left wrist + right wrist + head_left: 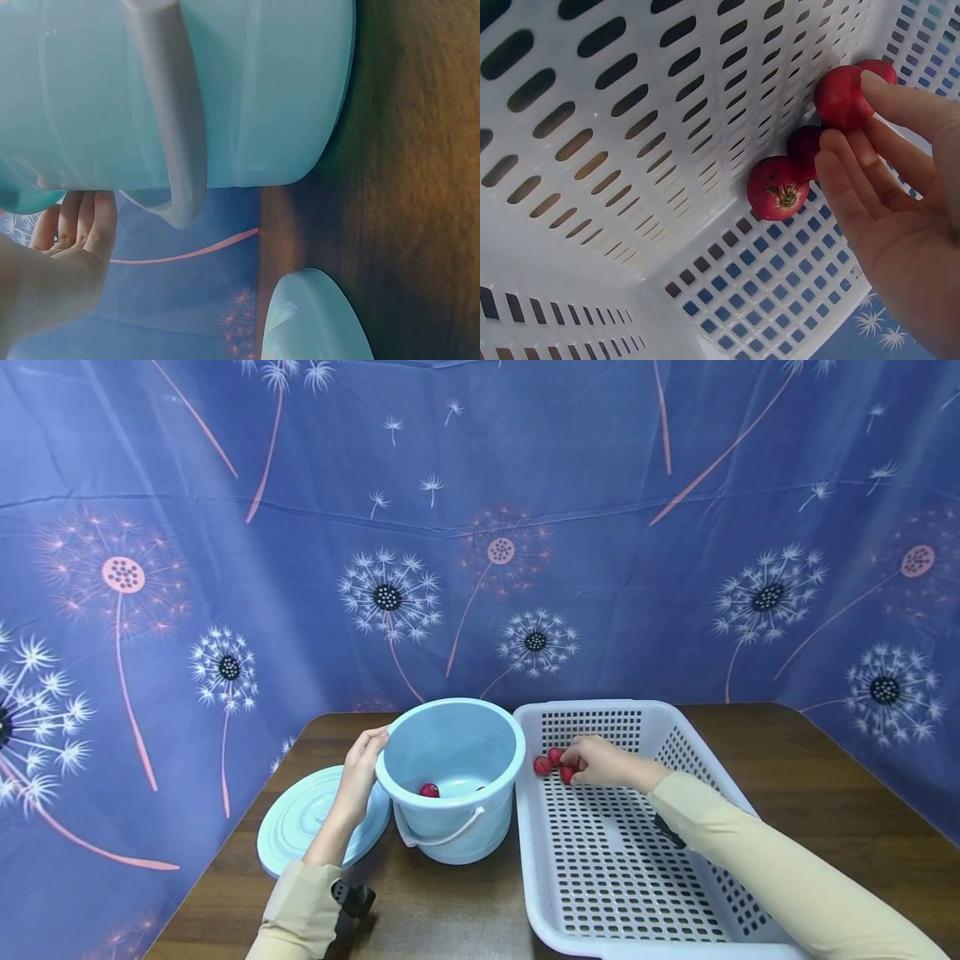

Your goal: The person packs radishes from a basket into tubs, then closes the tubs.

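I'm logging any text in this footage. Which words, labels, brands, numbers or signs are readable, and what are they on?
None can be read in any view.
Blue bucket, lid, white basket: no readable text.
Backdrop: dandelion pictures, no lettering visible.
Black device on the left wrist: too small to tell whether it bears markings.

Smooth plastic bucket [480,839] (glossy), wooden table [450,910]

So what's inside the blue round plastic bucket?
One round red radish-like thing shows, plus a reddish sliver. The near wall of the bucket covers part of the bottom, so more may be hidden.
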A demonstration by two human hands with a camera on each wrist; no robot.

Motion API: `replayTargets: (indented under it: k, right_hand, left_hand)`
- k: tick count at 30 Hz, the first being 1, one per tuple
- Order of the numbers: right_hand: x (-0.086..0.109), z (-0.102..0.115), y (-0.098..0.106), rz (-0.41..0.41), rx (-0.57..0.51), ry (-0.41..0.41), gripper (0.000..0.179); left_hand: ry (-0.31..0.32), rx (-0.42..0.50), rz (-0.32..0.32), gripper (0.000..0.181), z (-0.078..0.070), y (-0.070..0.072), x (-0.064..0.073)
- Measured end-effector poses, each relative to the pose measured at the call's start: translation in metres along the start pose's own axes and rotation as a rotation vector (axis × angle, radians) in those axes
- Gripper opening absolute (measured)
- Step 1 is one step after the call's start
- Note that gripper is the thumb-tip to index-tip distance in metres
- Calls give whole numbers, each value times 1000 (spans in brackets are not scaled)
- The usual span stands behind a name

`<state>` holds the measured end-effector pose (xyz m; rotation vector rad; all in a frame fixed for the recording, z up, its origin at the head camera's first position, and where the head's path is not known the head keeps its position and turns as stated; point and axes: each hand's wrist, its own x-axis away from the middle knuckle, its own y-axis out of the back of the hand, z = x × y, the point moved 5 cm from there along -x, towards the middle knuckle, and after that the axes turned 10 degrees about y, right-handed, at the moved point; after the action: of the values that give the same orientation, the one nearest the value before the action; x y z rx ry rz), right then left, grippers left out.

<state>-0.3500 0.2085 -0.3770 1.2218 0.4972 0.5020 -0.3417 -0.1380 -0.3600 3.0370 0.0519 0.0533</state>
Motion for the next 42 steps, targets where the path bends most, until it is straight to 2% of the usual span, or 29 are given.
replayTargets:
  k: [4, 7, 25, 32, 42]
  right_hand:
    - [1, 2, 0, 12, -41, 12, 23]
    - [2, 1, -3, 31, -79, 3, 23]
    - [3, 1, -6, 13, -96, 38, 24]
    - [3, -1, -5, 26, -113, 15, 25]
    - [0, -5, 6, -13, -161, -55, 26]
  left_hand:
    - [3, -2, -1, 38, 0, 0, 0]
    - [3, -12, 0, 38, -1, 0, 1]
    - [4, 6, 1, 37, -1, 0, 1]
    - [2, 1, 4, 39, 0, 1, 1]
    - [-10, -1, -1, 39, 0, 1, 1]
